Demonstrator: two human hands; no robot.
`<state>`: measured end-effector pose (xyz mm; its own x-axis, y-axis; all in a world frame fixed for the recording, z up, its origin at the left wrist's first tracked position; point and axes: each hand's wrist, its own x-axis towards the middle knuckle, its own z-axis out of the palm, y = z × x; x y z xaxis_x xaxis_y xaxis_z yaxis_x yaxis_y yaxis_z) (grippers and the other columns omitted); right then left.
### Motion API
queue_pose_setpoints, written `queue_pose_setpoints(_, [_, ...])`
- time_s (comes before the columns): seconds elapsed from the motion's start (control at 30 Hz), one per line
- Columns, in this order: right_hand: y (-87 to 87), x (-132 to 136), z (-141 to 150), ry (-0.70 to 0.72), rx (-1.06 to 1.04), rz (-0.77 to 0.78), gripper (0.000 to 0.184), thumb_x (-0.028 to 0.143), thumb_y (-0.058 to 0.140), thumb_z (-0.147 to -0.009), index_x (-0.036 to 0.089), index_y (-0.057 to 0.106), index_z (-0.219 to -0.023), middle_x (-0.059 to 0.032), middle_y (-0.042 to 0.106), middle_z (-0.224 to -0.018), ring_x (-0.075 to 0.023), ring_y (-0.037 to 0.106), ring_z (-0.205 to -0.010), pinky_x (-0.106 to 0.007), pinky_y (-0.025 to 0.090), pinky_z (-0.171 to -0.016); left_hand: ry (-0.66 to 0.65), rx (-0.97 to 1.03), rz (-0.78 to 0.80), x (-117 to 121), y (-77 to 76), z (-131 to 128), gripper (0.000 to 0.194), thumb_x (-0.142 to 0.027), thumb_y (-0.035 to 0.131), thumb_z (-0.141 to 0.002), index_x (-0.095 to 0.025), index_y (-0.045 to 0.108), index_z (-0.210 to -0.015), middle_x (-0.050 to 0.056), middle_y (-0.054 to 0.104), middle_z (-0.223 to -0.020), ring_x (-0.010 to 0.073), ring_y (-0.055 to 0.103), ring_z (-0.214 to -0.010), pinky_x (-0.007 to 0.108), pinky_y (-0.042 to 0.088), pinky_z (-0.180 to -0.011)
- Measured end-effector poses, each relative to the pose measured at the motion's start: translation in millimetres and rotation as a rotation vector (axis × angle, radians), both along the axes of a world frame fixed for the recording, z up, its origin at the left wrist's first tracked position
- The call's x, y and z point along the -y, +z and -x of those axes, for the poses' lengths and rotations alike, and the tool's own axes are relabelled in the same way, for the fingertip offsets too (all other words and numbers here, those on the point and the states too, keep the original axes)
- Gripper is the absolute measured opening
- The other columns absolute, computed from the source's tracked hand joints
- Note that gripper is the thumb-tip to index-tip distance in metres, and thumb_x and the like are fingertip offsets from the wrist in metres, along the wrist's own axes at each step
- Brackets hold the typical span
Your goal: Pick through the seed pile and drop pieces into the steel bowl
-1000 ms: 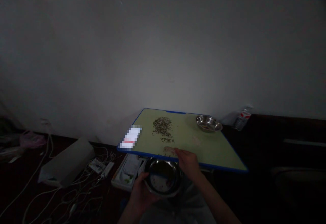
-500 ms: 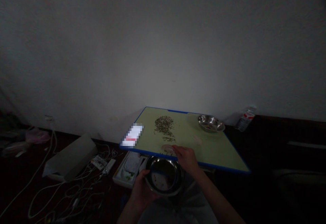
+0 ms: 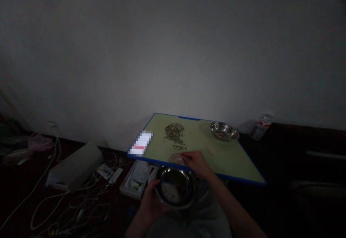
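Note:
My left hand (image 3: 150, 202) grips the side of a shiny metal bowl (image 3: 191, 185), held just under the near edge of a small table (image 3: 229, 158) with a pale green top and blue rim. A few small bits lie in the bowl. Between the fingertips of my right hand (image 3: 196, 163) is a thin, pale, see-through round piece (image 3: 175, 157), resting at that edge above the bowl; its exact kind is unclear. Beyond it, small dark seed-like grains (image 3: 174, 132) lie scattered in a patch. A faint pale piece (image 3: 210, 149) lies right of them.
A second metal bowl (image 3: 215, 128) stands at the table's back right. A blurred-out bright phone-like rectangle (image 3: 141, 143) lies at the left edge. A bottle (image 3: 262, 125) is behind right. Low on the left are a box (image 3: 77, 166), tangled cables (image 3: 81, 203) and a white tray (image 3: 128, 187).
My right hand has moved the see-through piece slightly left along the table's near edge. Grains seen at that edge before no longer show there. The left-hand bowl has shifted slightly.

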<state>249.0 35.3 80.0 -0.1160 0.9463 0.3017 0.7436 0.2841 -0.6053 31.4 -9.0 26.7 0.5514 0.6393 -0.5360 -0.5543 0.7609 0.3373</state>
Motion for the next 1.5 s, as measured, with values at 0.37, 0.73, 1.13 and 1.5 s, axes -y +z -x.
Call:
queue_pose_setpoints(0.37, [-9.2, -19.9, -6.5, 0.045, -0.361, 0.289, 0.027, 0.033, 0.055, -0.074, 0.014, 0.075, -0.079, -0.0014, 0.068, -0.055, -0.0150, 0.060, -0.048, -0.025, 0.049, -0.049, -0.026, 0.020, -0.015, 0.9, 3.7, 1.0, 0.017, -0.031, 0.060, -0.073, -0.016, 0.068, -0.078, 0.008, 0.074, -0.077, 0.0278, 0.066, -0.082, 0.045, 0.045, -0.080])
queue_pose_setpoints(0.73, [-11.4, -22.7, -36.6, -0.232, -0.565, 0.061, 0.053, 0.058, 0.058, -0.067, 0.012, 0.075, -0.087, -0.0082, 0.071, -0.064, -0.0201, 0.064, -0.054, -0.031, 0.052, -0.051, 0.003, 0.029, -0.019, 0.0, -9.6, 1.3, 0.026, -0.033, 0.060, -0.072, -0.016, 0.064, -0.091, 0.010, 0.075, -0.083, 0.0304, 0.067, -0.087, 0.048, 0.045, -0.083])
queue_pose_setpoints(1.13, [-36.6, -22.0, -61.1, -0.577, -0.073, -0.208, 0.040, 0.036, 0.046, -0.079, 0.014, 0.074, -0.096, -0.0126, 0.074, -0.088, -0.0249, 0.068, -0.077, -0.034, 0.050, -0.073, 0.015, -0.025, -0.037, 0.8, -6.5, -0.6, 0.016, -0.031, 0.057, -0.074, -0.019, 0.066, -0.079, 0.006, 0.074, -0.071, 0.0264, 0.067, -0.072, 0.046, 0.046, -0.077])
queue_pose_setpoints(1.5, [-36.2, -25.5, -67.1, -0.434, -0.308, -0.170, 0.042, 0.049, 0.052, -0.074, 0.017, 0.076, -0.084, -0.0077, 0.074, -0.072, -0.0221, 0.066, -0.060, -0.032, 0.052, -0.058, 0.027, -0.049, -0.005, -2.2, -16.7, -1.1, 0.021, -0.033, 0.059, -0.072, -0.017, 0.066, -0.083, 0.008, 0.074, -0.074, 0.0285, 0.067, -0.076, 0.044, 0.046, -0.076])
